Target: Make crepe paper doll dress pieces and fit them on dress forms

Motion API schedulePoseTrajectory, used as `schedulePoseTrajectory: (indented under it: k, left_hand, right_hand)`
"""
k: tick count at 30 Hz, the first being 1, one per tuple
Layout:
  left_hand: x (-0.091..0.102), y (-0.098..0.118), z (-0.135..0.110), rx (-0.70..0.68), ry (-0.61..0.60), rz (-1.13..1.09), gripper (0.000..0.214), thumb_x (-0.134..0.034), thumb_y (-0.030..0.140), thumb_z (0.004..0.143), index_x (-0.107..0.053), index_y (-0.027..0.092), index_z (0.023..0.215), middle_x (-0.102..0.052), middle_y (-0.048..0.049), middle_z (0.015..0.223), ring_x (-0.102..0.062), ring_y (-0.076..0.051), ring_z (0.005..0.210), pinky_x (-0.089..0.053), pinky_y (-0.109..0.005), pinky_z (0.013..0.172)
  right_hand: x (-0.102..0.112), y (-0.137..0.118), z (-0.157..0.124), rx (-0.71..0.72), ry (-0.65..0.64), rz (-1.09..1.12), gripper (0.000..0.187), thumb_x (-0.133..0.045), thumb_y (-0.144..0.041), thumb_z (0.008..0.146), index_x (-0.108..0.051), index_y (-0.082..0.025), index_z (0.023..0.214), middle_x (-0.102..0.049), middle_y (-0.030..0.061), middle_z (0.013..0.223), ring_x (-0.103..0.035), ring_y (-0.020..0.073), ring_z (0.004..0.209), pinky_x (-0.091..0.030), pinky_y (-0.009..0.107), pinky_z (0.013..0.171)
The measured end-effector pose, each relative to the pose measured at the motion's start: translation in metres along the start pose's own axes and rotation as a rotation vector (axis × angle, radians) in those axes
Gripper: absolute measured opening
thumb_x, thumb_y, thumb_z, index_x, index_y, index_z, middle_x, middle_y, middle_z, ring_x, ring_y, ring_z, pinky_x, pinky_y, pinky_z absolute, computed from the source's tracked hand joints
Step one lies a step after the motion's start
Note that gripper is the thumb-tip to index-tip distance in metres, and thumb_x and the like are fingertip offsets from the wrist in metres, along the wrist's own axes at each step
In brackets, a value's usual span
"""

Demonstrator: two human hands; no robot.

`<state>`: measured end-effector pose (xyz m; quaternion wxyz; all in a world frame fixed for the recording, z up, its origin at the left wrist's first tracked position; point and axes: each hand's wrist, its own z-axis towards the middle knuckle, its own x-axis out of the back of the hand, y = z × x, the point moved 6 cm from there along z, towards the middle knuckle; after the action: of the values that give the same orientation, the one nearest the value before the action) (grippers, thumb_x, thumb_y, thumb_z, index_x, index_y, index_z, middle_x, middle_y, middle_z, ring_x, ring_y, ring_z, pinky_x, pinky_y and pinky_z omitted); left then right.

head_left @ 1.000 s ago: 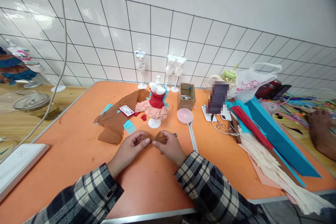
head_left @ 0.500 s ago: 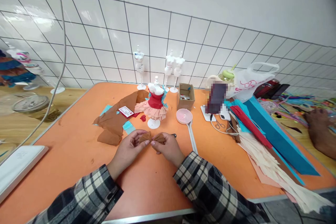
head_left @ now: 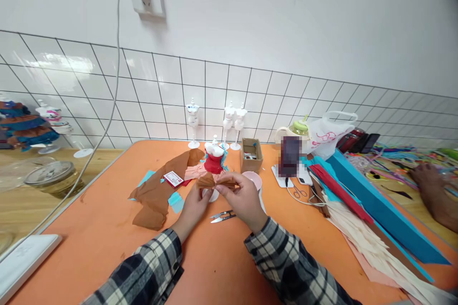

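Both hands are raised above the orange table (head_left: 107, 219) and pinch a small pleated piece of brown crepe paper (head_left: 211, 180) between them. My left hand (head_left: 195, 207) grips its left end, my right hand (head_left: 243, 198) its right end. Just behind the paper stands a small white mannequin (head_left: 213, 162) wearing a red top and a pink ruffled skirt. A pair of small thread snips (head_left: 222, 216) lies on the table below my hands.
A crumpled brown paper sheet (head_left: 157, 195) lies to the left, a cardboard box (head_left: 252, 155) and pink bowl (head_left: 255, 178) to the right. Three bare mannequins (head_left: 229, 124) stand by the tiled wall. Blue, red and cream paper strips (head_left: 361, 200) cover the right side, near another person's hand (head_left: 431, 190).
Both hands have lifted the brown paper up off the table toward the dressed mannequin. The snips now lie uncovered on the table. The camera has tilted upward.
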<state>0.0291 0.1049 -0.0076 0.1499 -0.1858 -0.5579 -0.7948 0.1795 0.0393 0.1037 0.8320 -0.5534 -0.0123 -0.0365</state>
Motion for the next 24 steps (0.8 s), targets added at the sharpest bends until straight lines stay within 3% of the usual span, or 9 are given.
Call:
schedulePoseTrajectory:
  k: [5, 14, 16, 21, 24]
  left_hand:
    - [-0.011, 0.005, 0.000, -0.013, -0.088, 0.074, 0.025, -0.044, 0.033, 0.087, -0.063, 0.017, 0.083, -0.072, -0.0094, 0.081, -0.065, -0.025, 0.073, -0.047, -0.035, 0.066]
    - [-0.014, 0.013, -0.012, -0.027, -0.176, 0.119, 0.032, -0.041, 0.038, 0.094, -0.064, 0.020, 0.081, -0.073, -0.0053, 0.082, -0.065, -0.021, 0.074, -0.044, -0.029, 0.064]
    - [-0.016, 0.015, -0.013, -0.028, -0.186, 0.131, 0.033, -0.042, 0.040, 0.094, -0.064, 0.020, 0.078, -0.073, -0.0052, 0.079, -0.065, -0.021, 0.072, -0.043, -0.028, 0.063]
    - [-0.017, 0.018, -0.016, -0.034, -0.201, 0.143, 0.035, -0.042, 0.040, 0.093, -0.066, 0.019, 0.078, -0.073, -0.0059, 0.077, -0.064, -0.021, 0.071, -0.043, -0.028, 0.063]
    - [-0.017, 0.019, -0.017, -0.033, -0.207, 0.138, 0.035, -0.043, 0.038, 0.093, -0.068, 0.019, 0.079, -0.073, -0.0059, 0.078, -0.064, -0.020, 0.069, -0.043, -0.027, 0.061]
  right_hand:
    - [-0.002, -0.017, 0.022, 0.081, 0.085, -0.132, 0.007, -0.067, -0.021, 0.077, -0.070, -0.020, 0.083, -0.071, 0.0024, 0.082, -0.067, 0.0175, 0.077, -0.053, 0.028, 0.070]
    - [0.012, -0.008, 0.032, 0.053, 0.090, -0.173, 0.010, -0.066, -0.027, 0.079, -0.069, -0.020, 0.085, -0.072, 0.0035, 0.084, -0.067, 0.0189, 0.078, -0.051, 0.029, 0.070]
    - [0.014, -0.005, 0.034, 0.037, 0.101, -0.142, 0.012, -0.066, -0.027, 0.078, -0.065, -0.020, 0.088, -0.070, 0.0028, 0.085, -0.066, 0.0183, 0.079, -0.051, 0.029, 0.069]
    - [0.026, 0.002, 0.032, -0.002, 0.286, -0.201, 0.035, -0.073, -0.030, 0.071, -0.043, -0.023, 0.087, -0.053, -0.0060, 0.072, -0.054, 0.0118, 0.059, -0.043, 0.023, 0.054]
    - [0.027, 0.003, 0.032, 0.004, 0.288, -0.235, 0.037, -0.072, -0.031, 0.071, -0.039, -0.024, 0.086, -0.045, -0.0083, 0.067, -0.046, 0.0096, 0.054, -0.037, 0.021, 0.050]
